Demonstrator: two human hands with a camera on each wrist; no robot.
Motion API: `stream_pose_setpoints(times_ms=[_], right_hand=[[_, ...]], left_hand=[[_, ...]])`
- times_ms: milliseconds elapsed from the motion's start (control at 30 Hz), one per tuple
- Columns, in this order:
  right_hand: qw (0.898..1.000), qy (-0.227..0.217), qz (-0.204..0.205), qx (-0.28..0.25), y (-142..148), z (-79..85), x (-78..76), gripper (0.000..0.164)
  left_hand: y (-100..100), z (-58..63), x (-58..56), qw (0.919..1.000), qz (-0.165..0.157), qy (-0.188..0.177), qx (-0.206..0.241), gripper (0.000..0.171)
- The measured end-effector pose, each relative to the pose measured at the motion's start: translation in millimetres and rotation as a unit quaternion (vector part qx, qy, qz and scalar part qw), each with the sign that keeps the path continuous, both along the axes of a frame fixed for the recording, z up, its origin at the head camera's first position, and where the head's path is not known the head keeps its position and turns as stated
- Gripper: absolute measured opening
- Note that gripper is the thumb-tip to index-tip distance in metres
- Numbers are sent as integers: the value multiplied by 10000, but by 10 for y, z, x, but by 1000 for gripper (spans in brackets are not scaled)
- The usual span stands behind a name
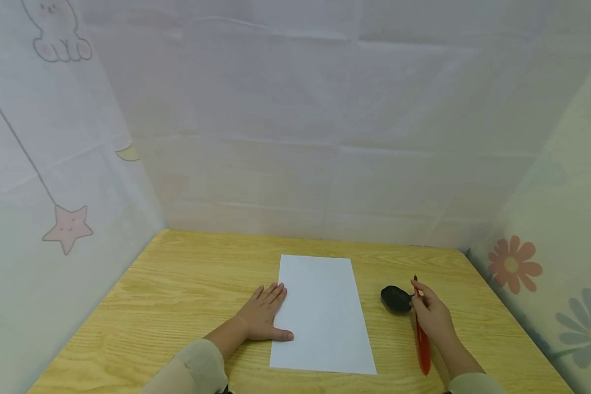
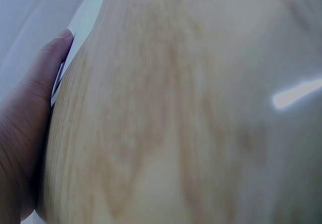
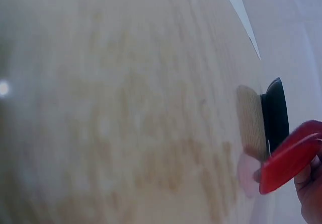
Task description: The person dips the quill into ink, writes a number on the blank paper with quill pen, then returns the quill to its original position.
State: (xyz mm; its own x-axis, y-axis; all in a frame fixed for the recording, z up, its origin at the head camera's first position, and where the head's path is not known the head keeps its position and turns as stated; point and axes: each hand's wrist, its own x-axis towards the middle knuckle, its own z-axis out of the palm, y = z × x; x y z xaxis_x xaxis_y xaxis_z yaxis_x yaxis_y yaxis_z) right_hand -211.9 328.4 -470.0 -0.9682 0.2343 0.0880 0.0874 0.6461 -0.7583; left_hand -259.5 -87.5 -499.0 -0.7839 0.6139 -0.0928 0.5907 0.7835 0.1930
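Observation:
A white sheet of paper (image 1: 320, 317) lies upright-wise on the wooden table. My left hand (image 1: 265, 316) rests with spread fingers on its left edge, the thumb reaching onto the sheet. To the right, my right hand (image 1: 433, 314) pinches a red feather quill pen (image 1: 423, 350). Its dark tip points toward the back of the table and the feather end toward me. Just left of that hand sits a black rounded object (image 1: 395, 299) with a thin stem. The right wrist view shows the red feather (image 3: 289, 168) large, overlapping the black object (image 3: 275, 116).
The table (image 1: 202, 284) has a yellow wood grain. A pale cloth (image 1: 325, 164) hangs behind it, with printed cloth on both sides bearing a pink star (image 1: 68, 227) and flowers.

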Motion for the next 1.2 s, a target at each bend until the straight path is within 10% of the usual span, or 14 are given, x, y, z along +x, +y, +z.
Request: stream_pose_setpoints(times_ms=[1200], right_hand=[[9985, 376, 242, -331, -51, 39, 41, 52]], left_hand=[[-7, -28, 1, 9999, -15, 9, 123, 113]])
